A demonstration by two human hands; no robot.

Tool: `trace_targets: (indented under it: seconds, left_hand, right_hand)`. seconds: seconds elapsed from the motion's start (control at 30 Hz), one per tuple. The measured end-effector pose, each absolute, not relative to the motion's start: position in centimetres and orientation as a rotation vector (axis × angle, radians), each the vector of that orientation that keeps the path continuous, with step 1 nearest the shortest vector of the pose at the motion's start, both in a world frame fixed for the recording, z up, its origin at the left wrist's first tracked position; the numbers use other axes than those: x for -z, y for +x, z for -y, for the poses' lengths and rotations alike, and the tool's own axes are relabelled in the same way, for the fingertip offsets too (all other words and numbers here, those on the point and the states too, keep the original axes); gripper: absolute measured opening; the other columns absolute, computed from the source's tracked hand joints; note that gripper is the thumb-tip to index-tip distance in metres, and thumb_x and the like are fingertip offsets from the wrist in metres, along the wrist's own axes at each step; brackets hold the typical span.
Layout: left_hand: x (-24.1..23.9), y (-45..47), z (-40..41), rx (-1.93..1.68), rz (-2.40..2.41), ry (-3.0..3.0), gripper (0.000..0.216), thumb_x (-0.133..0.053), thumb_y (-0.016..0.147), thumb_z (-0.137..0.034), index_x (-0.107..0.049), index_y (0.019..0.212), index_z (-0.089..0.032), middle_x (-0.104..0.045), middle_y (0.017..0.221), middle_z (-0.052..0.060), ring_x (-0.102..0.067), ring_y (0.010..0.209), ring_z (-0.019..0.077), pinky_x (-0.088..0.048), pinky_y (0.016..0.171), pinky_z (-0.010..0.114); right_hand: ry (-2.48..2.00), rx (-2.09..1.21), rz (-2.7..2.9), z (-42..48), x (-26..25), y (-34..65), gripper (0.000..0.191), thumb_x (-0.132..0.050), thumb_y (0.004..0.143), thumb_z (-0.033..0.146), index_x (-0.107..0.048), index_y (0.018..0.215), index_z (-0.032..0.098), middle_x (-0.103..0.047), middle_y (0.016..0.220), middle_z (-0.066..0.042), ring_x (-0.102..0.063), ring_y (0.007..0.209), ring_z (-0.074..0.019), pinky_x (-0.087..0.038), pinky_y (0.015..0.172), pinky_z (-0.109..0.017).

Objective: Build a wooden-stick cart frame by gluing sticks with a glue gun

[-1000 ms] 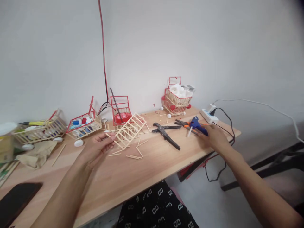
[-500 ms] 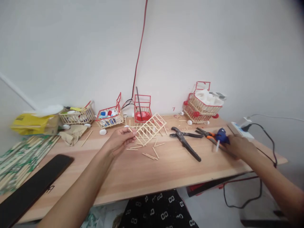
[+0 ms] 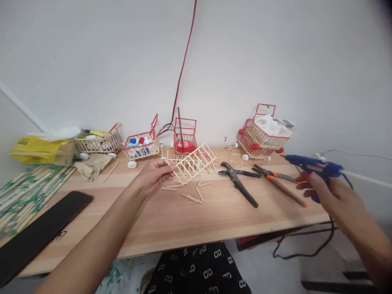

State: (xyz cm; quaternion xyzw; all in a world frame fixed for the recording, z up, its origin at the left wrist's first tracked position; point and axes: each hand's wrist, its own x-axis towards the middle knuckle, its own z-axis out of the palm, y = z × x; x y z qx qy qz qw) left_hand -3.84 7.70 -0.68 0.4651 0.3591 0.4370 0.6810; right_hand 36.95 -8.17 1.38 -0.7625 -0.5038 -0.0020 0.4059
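Note:
Between thumb and fingers, my left hand (image 3: 157, 176) pinches one end of a small wooden stick frame (image 3: 196, 164), held tilted above the table. My right hand (image 3: 329, 192) is wrapped round the grip of a blue hot glue gun (image 3: 309, 163), its nozzle pointing left and a small red light showing. Loose short sticks (image 3: 192, 199) lie on the table below the frame. Orange-handled pliers (image 3: 283, 185) rest just left of my right hand, and black-handled pliers (image 3: 240, 185) lie further left.
Small stick carts with red trim stand along the wall: one full of bottle caps (image 3: 141, 146), one with a red tub (image 3: 184, 147), one with white material (image 3: 265, 132). Paper-wrapped sticks (image 3: 27, 196) and a black phone-like slab (image 3: 45, 237) lie at left. A cord hangs at right.
My right hand has lifted the glue gun off the table by the pliers and turned it so its nozzle points left. My left hand keeps the stick frame in nearly the same place.

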Motion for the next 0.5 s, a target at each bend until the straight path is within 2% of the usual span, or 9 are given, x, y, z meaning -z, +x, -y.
trace_targets:
  seconds: [0.07,0.17,0.3,0.5]
  left_hand:
    - [0.8,-3.8,-7.7,-0.985,-0.81,1.048,0.022,-0.084,0.057,-0.02,-0.07,0.072,-0.011,-0.064,0.07,0.002,-0.057,0.059,0.0067,-0.048,0.057,0.018]
    - [0.9,-3.8,-7.8,-0.992,-0.805,1.074,0.023,-0.084,0.057,-0.021,-0.07,0.074,-0.011,-0.064,0.069,0.002,-0.056,0.058,0.0066,-0.048,0.055,0.018]
    - [0.9,-3.8,-7.7,-0.989,-0.812,1.107,0.023,-0.084,0.057,-0.022,-0.07,0.073,-0.012,-0.064,0.07,0.002,-0.056,0.057,0.0064,-0.048,0.055,0.018]
    - [0.5,-3.7,-7.3,-0.977,-0.847,1.125,0.024,-0.083,0.058,-0.024,-0.07,0.073,-0.011,-0.064,0.064,0.002,-0.056,0.054,0.0071,-0.048,0.053,0.019]
  right_hand:
    - [-1.78,-0.217,1.279,9.4,-1.8,33.1,0.045,-0.044,0.085,0.063,-0.061,0.087,0.022,-0.065,0.078,-0.01,-0.06,0.059,-0.0207,-0.05,0.055,-0.034]
    - [-1.686,-0.482,1.399,10.5,-1.4,27.5,0.043,-0.043,0.087,0.061,-0.06,0.088,0.021,-0.063,0.074,-0.008,-0.056,0.056,-0.0198,-0.045,0.048,-0.032]
    - [-1.658,-0.573,1.56,10.3,-0.7,22.3,0.042,-0.037,0.091,0.057,-0.059,0.082,0.023,-0.052,0.058,-0.001,-0.047,0.051,-0.0162,-0.037,0.048,-0.028]
    - [-1.679,-0.528,1.67,8.2,-0.4,20.0,0.041,-0.035,0.093,0.054,-0.056,0.078,0.023,-0.055,0.064,-0.002,-0.05,0.057,-0.0168,-0.036,0.052,-0.027]
